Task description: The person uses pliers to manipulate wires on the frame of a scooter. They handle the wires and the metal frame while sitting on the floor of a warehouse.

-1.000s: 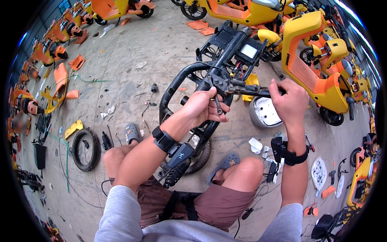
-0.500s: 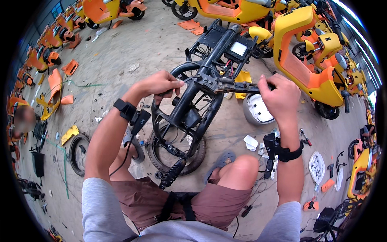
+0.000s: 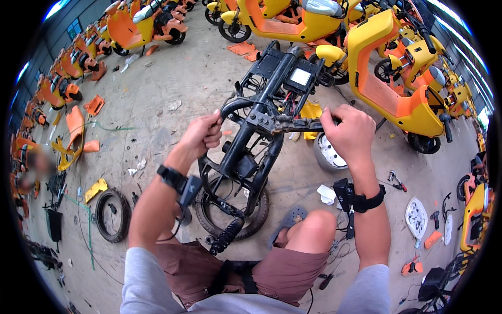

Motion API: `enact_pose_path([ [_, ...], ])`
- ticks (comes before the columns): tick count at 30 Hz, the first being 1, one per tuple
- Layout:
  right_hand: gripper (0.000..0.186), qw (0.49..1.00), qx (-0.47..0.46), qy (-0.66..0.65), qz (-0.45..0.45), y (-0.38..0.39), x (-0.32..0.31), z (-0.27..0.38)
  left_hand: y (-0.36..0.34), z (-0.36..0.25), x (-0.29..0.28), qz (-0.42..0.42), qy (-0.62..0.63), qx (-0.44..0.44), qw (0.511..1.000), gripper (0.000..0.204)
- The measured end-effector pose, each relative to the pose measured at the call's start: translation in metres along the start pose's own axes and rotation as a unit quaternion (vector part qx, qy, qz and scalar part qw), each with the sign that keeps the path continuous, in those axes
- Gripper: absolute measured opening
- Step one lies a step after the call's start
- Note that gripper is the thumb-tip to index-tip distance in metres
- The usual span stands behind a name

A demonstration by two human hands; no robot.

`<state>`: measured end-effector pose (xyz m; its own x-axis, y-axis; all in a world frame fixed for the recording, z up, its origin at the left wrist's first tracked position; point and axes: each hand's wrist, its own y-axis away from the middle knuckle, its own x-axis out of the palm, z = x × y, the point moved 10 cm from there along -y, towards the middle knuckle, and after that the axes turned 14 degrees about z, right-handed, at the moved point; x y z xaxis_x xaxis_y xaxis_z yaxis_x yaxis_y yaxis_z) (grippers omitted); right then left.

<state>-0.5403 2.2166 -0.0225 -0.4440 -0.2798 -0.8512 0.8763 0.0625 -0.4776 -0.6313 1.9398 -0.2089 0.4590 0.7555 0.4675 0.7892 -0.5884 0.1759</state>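
A black scooter frame (image 3: 238, 152) lies tilted before me, with a wheel (image 3: 262, 212) beneath and a coiled-spring shock (image 3: 225, 238) at the near end. A bolted bracket (image 3: 259, 119) sits across the main tube. A dark bar (image 3: 298, 125) runs rightward from it, with my right hand (image 3: 349, 135) closed around its end. My left hand (image 3: 201, 136) is closed beside the curved left tube; what lies within its fingers is too small to make out. A box with a pale square top (image 3: 299, 77) and red wires are on the upper frame.
Yellow-orange scooters (image 3: 387, 94) crowd the back and sides. On the floor are a white helmet (image 3: 327, 152), loose tyre (image 3: 110, 230), red-handled tool (image 3: 397, 180), white oval part (image 3: 415, 220), orange panels (image 3: 73, 125) and cables. My knee (image 3: 314, 230) is beside the frame.
My left hand has moved left from the middle of the frame to the curved tube's side; the wrench seen in it is no longer visible. My right hand has shifted left, still on the bar.
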Motion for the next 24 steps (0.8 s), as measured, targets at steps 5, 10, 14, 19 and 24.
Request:
enact_pose_path([
  [5,0.027,1.0,0.003,0.011,-0.002,0.001,-0.001,0.0,0.013,0.038,0.063,0.016,0.023,0.011,1.0,0.018],
  [10,0.026,1.0,0.0,0.013,-0.001,0.0,0.0,0.002,-0.01,0.055,0.091,0.029,0.025,0.028,0.999,0.02],
  [14,0.027,1.0,-0.007,0.015,-0.013,0.0,-0.002,0.004,-0.019,0.056,0.092,-0.01,0.022,0.014,1.0,0.021],
  [19,0.028,0.999,-0.012,0.018,-0.024,0.001,-0.002,0.004,-0.021,0.056,0.1,-0.007,0.062,-0.007,0.998,0.023],
  [24,0.029,1.0,-0.003,0.03,-0.009,0.001,0.001,0.004,-0.002,0.053,0.067,0.012,-0.035,-0.073,0.997,0.022],
])
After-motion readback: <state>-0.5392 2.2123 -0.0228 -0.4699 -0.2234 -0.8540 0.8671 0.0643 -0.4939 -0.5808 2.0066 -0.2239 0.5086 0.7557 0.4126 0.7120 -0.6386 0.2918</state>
